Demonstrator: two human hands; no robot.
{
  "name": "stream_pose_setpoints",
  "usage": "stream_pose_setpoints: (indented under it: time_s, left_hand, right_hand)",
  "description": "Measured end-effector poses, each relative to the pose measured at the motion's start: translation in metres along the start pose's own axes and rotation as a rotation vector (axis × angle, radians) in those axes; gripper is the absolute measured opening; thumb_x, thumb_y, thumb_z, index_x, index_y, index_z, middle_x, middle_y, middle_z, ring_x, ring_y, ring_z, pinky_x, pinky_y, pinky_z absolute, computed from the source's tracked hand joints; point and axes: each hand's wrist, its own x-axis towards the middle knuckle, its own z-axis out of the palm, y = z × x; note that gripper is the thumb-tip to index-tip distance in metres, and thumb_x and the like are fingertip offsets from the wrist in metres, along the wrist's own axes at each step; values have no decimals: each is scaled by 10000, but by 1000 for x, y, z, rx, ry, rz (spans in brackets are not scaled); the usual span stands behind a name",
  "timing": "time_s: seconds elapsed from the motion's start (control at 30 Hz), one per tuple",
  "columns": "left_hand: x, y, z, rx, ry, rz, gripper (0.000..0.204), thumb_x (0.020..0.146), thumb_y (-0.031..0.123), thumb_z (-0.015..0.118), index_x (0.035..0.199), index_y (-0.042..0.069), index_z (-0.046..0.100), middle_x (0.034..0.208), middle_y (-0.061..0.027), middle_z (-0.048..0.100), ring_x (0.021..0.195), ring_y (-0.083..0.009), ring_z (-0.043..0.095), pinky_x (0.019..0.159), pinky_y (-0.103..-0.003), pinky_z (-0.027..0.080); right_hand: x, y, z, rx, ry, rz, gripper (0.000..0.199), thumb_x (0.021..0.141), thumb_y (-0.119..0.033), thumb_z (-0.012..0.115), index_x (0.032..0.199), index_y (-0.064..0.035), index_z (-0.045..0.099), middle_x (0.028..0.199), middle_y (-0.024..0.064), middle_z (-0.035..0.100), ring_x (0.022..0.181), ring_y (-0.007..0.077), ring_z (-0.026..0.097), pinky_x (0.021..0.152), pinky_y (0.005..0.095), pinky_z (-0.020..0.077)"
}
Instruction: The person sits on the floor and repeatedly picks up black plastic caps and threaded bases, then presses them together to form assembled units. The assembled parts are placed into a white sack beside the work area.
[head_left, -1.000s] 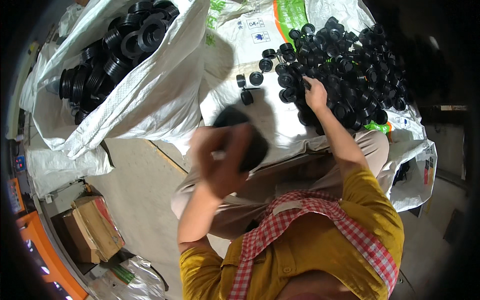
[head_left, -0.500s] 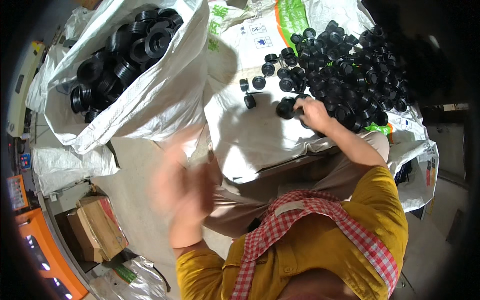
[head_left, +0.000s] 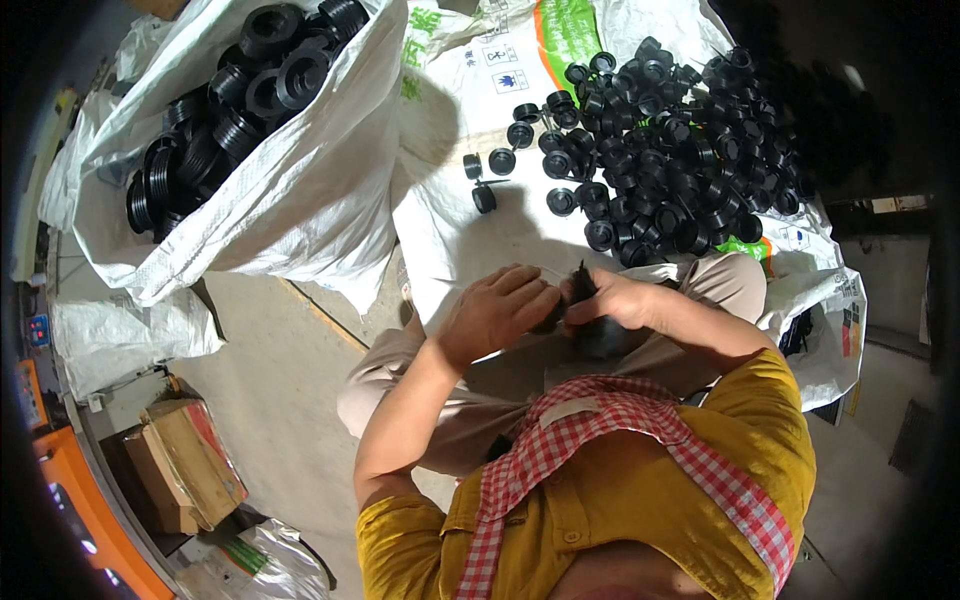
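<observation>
Above my lap my two hands are close together. The fingers of my left hand (head_left: 500, 308) curl round a black round plastic part (head_left: 548, 320), mostly hidden behind them. My right hand (head_left: 618, 300) is closed on a black plastic cap (head_left: 600, 338), with a thin dark piece standing up by the thumb. Whether the two parts touch, I cannot tell. Beyond my right hand spreads a heap of small black caps (head_left: 680, 170), some joined in pairs by thin straps, on a white woven sheet (head_left: 430, 220).
An open white woven sack (head_left: 310, 220) at the left holds larger black threaded rings (head_left: 235, 130). On the floor are a cardboard box (head_left: 205, 465) and plastic bags (head_left: 130, 335). An orange machine (head_left: 90, 510) stands at the far left, another white sack (head_left: 825, 340) at the right.
My left hand, blurred near the sack before, has come right to meet the other hand. My right hand has left the heap's near edge with a cap and drawn back toward my lap.
</observation>
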Motion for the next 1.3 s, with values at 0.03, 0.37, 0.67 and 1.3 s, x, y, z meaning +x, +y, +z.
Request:
stream_pose_setpoints:
  time_s: [0.03, 0.37, 0.67, 1.3]
  left_hand:
    - [3, 2, -1, 29, 95, 120, 346, 713, 29, 655, 1052, 21, 582, 961, -139, 635, 929, -318, 646, 792, -393, 557]
    - [-17, -15, -21, -1026, 797, -282, 195, 888, 71, 535, 1071, 5, 550, 1018, -165, 629, 1017, -307, 603, 921, -457, 483]
    - [-18, 6, 48, -438, 167, -511, 543, 768, -7, 639, 1291, 28, 497, 1310, -186, 485, 1129, -294, 548, 953, -354, 447]
    - [9, 12, -287, 1604, 658, -111, 560, 813, 207, 724, 1243, -46, 468, 1217, -198, 519, 1113, -271, 554, 863, -339, 555]
  right_hand:
    - [-10, -1, 2, 245, -108, 169, 163, 838, -74, 663, 964, 12, 605, 879, 93, 644, 783, 193, 644, 665, 314, 547]
    - [-5, 19, -2, 339, -889, 0, 270, 834, -258, 702, 768, -76, 514, 847, 112, 626, 651, 163, 546, 554, 256, 415]
    - [54, 28, -2, 165, 334, -705, 62, 880, -87, 618, 877, -69, 559, 848, 51, 617, 781, 125, 576, 738, 282, 478]
    - [109, 9, -175, -1764, 890, 1, 302, 740, -227, 730, 1017, -124, 673, 1005, 76, 642, 995, 282, 578, 838, 374, 497]
